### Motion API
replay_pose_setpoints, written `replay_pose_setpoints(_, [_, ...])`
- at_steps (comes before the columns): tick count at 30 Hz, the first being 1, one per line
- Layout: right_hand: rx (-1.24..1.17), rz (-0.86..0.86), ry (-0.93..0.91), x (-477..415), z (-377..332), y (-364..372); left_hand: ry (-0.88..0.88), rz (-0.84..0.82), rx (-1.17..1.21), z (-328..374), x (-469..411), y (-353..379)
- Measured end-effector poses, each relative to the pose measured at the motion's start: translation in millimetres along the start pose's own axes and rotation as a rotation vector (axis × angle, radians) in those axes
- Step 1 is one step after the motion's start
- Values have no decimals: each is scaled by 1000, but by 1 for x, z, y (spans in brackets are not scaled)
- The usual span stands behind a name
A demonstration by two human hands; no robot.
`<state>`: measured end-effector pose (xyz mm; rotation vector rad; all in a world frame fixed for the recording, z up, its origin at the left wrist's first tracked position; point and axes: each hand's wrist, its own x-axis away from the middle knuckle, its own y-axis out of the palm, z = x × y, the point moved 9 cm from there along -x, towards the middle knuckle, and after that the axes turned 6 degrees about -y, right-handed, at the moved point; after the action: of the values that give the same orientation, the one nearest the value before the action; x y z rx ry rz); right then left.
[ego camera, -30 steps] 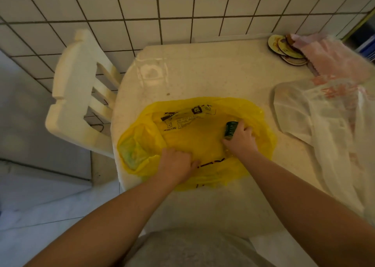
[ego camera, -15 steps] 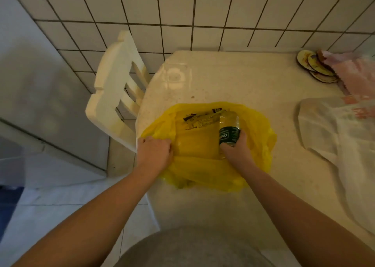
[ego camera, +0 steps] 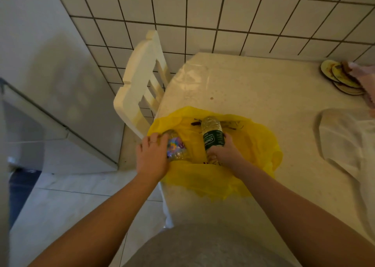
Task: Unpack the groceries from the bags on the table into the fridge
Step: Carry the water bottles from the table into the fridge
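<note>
A yellow plastic bag [ego camera: 255,149] lies open near the table's left front edge. My right hand [ego camera: 226,155] grips a clear water bottle with a dark green label [ego camera: 212,133], lifted partly out of the bag and pointing away from me. My left hand [ego camera: 152,157] holds a second clear bottle with a colourful label [ego camera: 177,148] at the bag's left side. The lower ends of both bottles are hidden by my hands.
The cream table [ego camera: 253,88] stands against a tiled wall. A white plastic bag [ego camera: 349,145] lies at the right, with round coasters [ego camera: 341,77] and a pink cloth [ego camera: 368,84] behind it. A white chair [ego camera: 140,84] stands at the table's left, the fridge [ego camera: 50,112] further left.
My right hand has drawn the green-label bottle further out of the yellow bag. My left hand has taken hold of a colourful-label bottle that now shows. The view swung left.
</note>
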<state>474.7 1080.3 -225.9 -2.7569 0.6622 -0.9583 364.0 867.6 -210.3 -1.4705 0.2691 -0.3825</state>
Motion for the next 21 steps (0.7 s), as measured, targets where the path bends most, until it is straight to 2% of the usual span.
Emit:
replay_pose_setpoints(3, [-52, -10, -1, 1, -2, 0, 352, -18, -101, 29, -8, 9])
replay_pose_setpoints(8, [-139, -4, -13, 3, -4, -11, 562, -130, -349, 58, -28, 21])
replay_pose_setpoints(13, [-304, -22, -87, 9, -15, -27, 623, -159, -428, 76, -39, 22])
replay_pose_setpoints(17, [-518, -21, -176, 12, -28, -43, 524, -165, -339, 75, -48, 7])
replay_pose_setpoints(21, [-732, -17, -207, 16, -42, -57, 419, -78, -174, 75, -58, -16])
